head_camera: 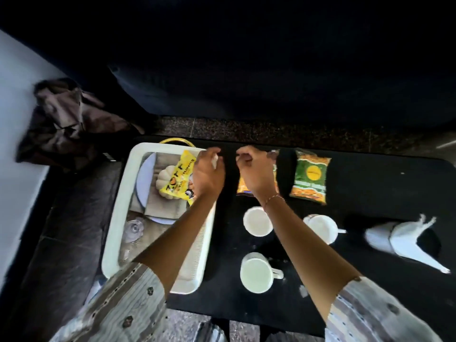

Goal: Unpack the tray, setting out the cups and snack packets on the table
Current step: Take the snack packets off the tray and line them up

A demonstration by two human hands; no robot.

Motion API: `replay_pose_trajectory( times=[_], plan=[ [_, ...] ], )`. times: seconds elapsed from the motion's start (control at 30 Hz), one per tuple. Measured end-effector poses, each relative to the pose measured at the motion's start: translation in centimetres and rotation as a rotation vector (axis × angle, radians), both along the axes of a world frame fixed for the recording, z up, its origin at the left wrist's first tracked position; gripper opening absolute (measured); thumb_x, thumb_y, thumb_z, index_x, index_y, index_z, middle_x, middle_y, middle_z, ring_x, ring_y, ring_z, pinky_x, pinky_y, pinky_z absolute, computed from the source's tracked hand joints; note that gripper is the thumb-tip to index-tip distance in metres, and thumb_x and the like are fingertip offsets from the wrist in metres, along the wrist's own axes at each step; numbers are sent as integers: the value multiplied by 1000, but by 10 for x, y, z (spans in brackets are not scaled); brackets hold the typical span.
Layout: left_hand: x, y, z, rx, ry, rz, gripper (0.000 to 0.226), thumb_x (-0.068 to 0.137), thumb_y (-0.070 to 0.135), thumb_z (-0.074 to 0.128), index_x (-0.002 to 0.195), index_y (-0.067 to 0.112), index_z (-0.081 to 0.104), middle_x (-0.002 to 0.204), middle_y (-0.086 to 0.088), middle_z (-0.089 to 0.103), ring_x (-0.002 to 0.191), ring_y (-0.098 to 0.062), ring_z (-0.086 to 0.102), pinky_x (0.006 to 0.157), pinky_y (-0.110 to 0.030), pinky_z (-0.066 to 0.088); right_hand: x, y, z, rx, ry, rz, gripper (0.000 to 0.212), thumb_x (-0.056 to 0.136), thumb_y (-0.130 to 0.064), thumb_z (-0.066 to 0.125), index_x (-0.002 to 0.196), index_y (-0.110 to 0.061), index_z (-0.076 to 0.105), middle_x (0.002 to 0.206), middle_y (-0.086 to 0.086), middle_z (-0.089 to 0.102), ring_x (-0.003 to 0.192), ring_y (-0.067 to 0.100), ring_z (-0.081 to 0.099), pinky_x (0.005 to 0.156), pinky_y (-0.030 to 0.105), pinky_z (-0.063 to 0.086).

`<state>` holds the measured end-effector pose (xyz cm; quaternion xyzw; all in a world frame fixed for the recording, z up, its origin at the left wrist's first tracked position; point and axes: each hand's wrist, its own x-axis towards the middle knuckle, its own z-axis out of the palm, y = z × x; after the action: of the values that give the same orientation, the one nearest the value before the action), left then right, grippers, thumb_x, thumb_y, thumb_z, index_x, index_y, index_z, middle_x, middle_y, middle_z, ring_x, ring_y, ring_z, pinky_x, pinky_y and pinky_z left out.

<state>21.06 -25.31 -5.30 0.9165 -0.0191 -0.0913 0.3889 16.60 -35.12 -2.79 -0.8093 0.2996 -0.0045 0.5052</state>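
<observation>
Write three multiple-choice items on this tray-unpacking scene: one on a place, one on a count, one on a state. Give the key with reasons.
1. Where is the yellow packet?
A. in the tray
B. on the floor
C. beside the cups

2. How many white cups stand on the table?
A. one
B. three
C. five

3. How does the green packet lie?
A. flat on the table, untouched
B. in the right hand
C. inside a cup

Key: 1 A, it lies within the white tray. 2 B, three cups show. 3 A, the right hand is apart from it.
</observation>
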Motion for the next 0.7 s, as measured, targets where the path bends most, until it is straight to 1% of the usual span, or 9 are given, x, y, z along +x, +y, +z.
replay_pose_trajectory(
  times=[0.1, 0.17, 0.27, 0.37, 0.43, 0.5, 0.57, 0.63, 0.7],
  plan=[
    [24, 74, -11, 151, -13, 85, 27, 86, 5, 53, 111, 3, 64, 115, -20, 66, 109, -34, 60, 95, -39, 45, 13, 52, -10, -89, 154, 154, 29, 87, -20, 55, 109, -2, 62, 106, 21, 68, 100, 35, 63, 85, 38, 50],
    [36, 109, -19, 213, 114, 89, 32, 87, 9, 54, 117, 1, 60, 119, -23, 62, 114, -36, 56, 96, -38, 42, 19, 77, -17, -168, 323, 186, 43, 87, -36, 55, 114, -2, 55, 114, 22, 61, 105, 38, 59, 85, 41, 49],
    [37, 128, -27, 229, 404, 194, 45, 86, 20, 58, 125, 0, 49, 126, -26, 55, 116, -37, 53, 93, -39, 43, 23, 94, -27, -273, 377, 160, 54, 85, -37, 57, 127, -6, 41, 124, 20, 50, 111, 39, 54, 84, 42, 48],
    [22, 127, -28, -39, 620, 477, 45, 87, 26, 55, 127, 8, 47, 126, -19, 57, 112, -34, 58, 94, -45, 49, 23, 99, -41, -397, 352, 226, 54, 85, -32, 56, 132, -12, 38, 128, 19, 42, 116, 36, 44, 87, 43, 45],
    [14, 119, -30, -468, 675, 649, 30, 90, 15, 53, 119, 17, 51, 108, -14, 65, 90, -25, 70, 74, -44, 59, 21, 100, -48, -419, 351, 229, 56, 82, -31, 57, 132, -12, 38, 125, 19, 42, 116, 36, 42, 89, 45, 43],
    [8, 111, -26, -719, 720, 760, 16, 91, 10, 52, 102, 21, 53, 97, -9, 66, 77, -16, 71, 52, -27, 54, 21, 101, -52, -411, 341, 208, 66, 80, -33, 59, 136, -13, 32, 124, 19, 41, 114, 35, 42, 89, 45, 43],
    [7, 109, -26, -661, 781, 747, 9, 90, 13, 55, 84, 20, 54, 94, -5, 65, 85, -20, 65, 55, -24, 48, 23, 98, -55, -499, 339, 256, 73, 77, -36, 62, 139, -16, 29, 125, 19, 40, 114, 35, 41, 88, 43, 42],
    [10, 113, -26, -569, 810, 614, 20, 91, 15, 55, 73, 24, 50, 82, 3, 56, 80, -17, 57, 68, -26, 49, 28, 90, -56, -583, 346, 309, 77, 74, -40, 67, 139, -19, 30, 127, 20, 38, 114, 36, 39, 88, 43, 40],
    [19, 120, -23, -604, 835, 563, 19, 90, 14, 57, 72, 19, 52, 78, 1, 55, 73, -14, 53, 71, -23, 46, 33, 82, -57, -596, 349, 372, 82, 70, -44, 72, 138, -22, 32, 130, 19, 36, 117, 36, 37, 90, 44, 40]
  ],
)
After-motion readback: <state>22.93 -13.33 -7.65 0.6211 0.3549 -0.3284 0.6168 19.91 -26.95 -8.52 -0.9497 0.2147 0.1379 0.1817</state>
